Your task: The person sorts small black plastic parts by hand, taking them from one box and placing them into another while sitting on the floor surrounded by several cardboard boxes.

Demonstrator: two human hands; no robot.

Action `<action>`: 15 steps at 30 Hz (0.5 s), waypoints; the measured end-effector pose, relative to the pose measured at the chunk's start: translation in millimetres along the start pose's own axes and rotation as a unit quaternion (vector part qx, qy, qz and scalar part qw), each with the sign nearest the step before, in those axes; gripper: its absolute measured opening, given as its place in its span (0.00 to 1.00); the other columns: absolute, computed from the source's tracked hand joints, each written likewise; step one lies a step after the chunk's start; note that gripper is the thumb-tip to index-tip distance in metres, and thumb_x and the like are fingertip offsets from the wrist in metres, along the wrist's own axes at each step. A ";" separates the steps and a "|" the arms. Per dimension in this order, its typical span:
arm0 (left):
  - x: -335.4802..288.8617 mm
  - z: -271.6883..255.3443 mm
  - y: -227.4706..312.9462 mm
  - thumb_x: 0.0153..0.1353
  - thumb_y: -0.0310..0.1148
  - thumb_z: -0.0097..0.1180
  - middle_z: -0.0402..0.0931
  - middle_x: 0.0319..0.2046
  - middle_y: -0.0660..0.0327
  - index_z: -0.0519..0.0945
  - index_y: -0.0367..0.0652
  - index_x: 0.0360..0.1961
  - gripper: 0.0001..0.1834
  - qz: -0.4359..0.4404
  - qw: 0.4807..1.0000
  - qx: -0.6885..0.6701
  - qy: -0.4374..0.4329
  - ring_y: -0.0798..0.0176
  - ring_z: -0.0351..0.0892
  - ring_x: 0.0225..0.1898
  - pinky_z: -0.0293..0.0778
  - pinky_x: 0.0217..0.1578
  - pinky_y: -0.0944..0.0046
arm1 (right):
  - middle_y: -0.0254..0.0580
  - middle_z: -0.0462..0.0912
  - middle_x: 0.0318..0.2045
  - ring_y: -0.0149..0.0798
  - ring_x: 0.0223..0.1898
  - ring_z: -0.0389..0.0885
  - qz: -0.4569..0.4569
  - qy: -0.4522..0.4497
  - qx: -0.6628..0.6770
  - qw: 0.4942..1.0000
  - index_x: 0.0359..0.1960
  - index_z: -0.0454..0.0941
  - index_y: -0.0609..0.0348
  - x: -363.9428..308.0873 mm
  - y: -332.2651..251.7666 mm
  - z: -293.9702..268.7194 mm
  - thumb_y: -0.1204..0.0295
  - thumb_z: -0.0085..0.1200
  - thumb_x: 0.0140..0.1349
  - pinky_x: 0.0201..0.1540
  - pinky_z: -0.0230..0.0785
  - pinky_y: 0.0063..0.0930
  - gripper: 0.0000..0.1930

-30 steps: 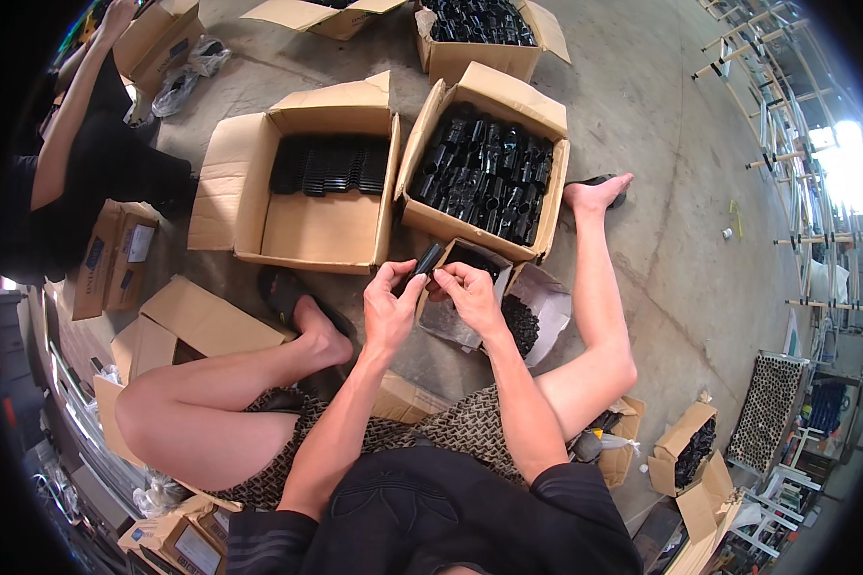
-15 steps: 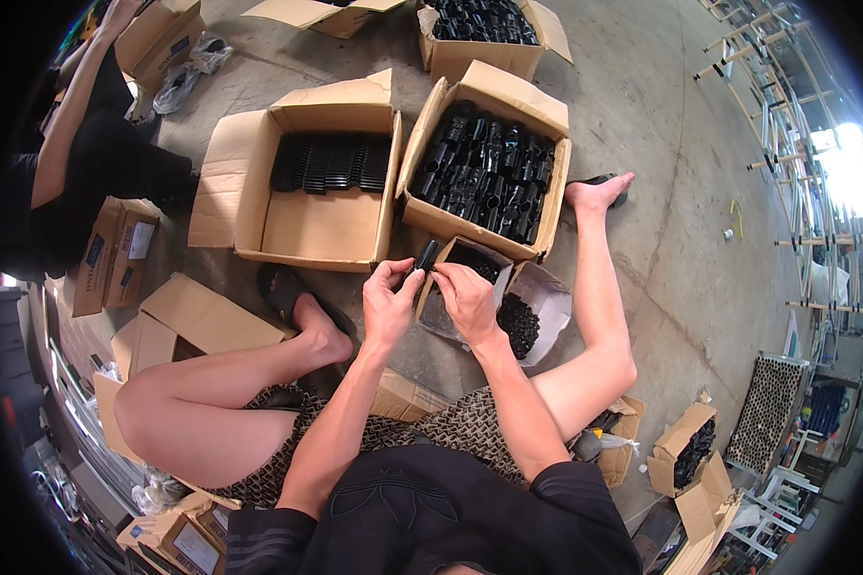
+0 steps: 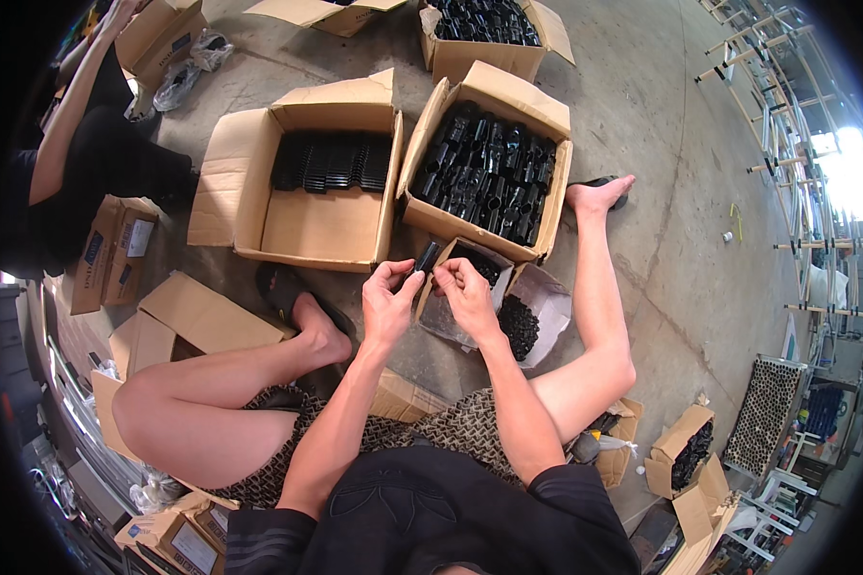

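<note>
My left hand (image 3: pixel 389 299) is closed around a short black plastic tube-like piece (image 3: pixel 428 255), which points up and away between thumb and fingers. Close beside it, my right hand (image 3: pixel 468 299) has thumb and fingertips pinched together near the piece. What sits in that pinch, if anything, is too small to make out. Beneath and beside my right hand stand two small bins: an open grey one (image 3: pixel 437 314) with small black parts inside, and a pale one (image 3: pixel 552 309) with a heap of small black bits (image 3: pixel 517 326).
Ahead are a carton (image 3: pixel 316 228) with stacked black pieces at its far side and a carton (image 3: pixel 558 182) full of black tubular parts. Another filled carton (image 3: pixel 489 63) stands farther off. A person (image 3: pixel 96 163) sits at left; racks (image 3: pixel 777 163) line the right.
My right hand's fingertips have shifted slightly and curled a little more beside the black piece. My left hand keeps its hold in nearly the same place.
</note>
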State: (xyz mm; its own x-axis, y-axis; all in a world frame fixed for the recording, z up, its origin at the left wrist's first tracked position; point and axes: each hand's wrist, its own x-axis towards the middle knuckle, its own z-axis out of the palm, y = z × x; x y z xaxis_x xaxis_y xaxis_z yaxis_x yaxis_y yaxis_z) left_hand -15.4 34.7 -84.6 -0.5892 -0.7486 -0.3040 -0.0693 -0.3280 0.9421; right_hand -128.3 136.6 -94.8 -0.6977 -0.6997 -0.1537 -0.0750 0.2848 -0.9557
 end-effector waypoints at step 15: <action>2.5 -0.4 1.9 0.64 0.24 0.64 0.84 0.41 0.55 0.78 0.29 0.50 0.15 -0.035 0.999 -0.015 -0.008 0.71 0.82 0.41 0.77 0.45 0.72 | 0.50 0.81 0.24 0.43 0.28 0.84 -0.030 -0.037 -0.081 0.996 0.41 0.73 0.65 2.1 -2.0 -6.0 0.67 0.55 0.72 0.32 0.72 0.37 0.11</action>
State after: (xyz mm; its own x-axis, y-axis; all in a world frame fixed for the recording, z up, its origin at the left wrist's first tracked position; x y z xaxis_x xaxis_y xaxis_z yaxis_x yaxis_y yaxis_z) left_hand -16.7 32.0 -83.6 -0.5973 -0.7135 -0.3663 -0.0861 -0.3970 0.9138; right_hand -133.9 138.5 -91.6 -0.6352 -0.7626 -0.1219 -0.2326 0.3395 -0.9114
